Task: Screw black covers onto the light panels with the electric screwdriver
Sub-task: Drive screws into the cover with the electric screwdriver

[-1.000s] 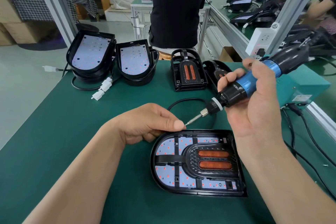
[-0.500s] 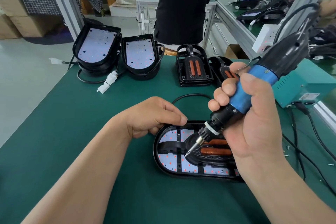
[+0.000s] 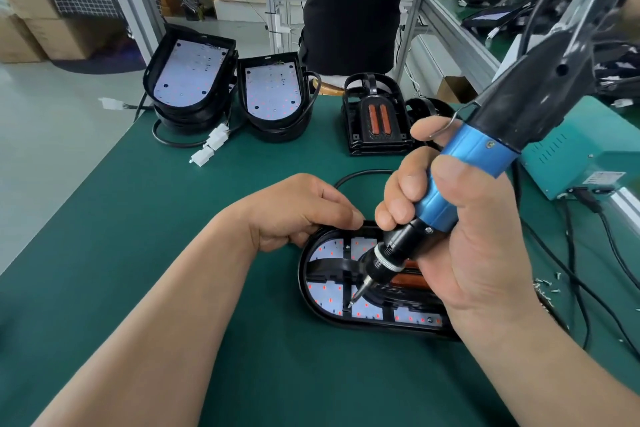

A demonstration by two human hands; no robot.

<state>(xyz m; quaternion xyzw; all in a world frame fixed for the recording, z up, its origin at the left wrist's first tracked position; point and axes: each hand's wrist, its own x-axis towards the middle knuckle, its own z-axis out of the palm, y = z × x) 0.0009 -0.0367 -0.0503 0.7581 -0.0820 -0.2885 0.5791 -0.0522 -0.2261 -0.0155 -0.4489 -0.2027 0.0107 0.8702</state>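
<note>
While your right hand (image 3: 460, 253) is clenching: you are gripping the blue-and-black electric screwdriver (image 3: 474, 152) around its blue sleeve, holding it tilted, with the bit tip touching a bar of the black plastic cover (image 3: 332, 265).
Panel: the oval black-rimmed light panel (image 3: 325, 295), its white board dotted red, is lying flat on the green surface (image 3: 173, 218) with the cover sitting on it.
Left hand: your left hand (image 3: 301, 208) is resting at the panel's far rim, fingers curled, thumb tip touching the rim; whether it is pinching anything, I cannot tell.
Far edge: two stacks of bare panels (image 3: 190, 76) and a stack of black covers (image 3: 375, 118) are sitting there.
Right side: a teal power box (image 3: 571, 156) is sitting beside your screwdriver.
</note>
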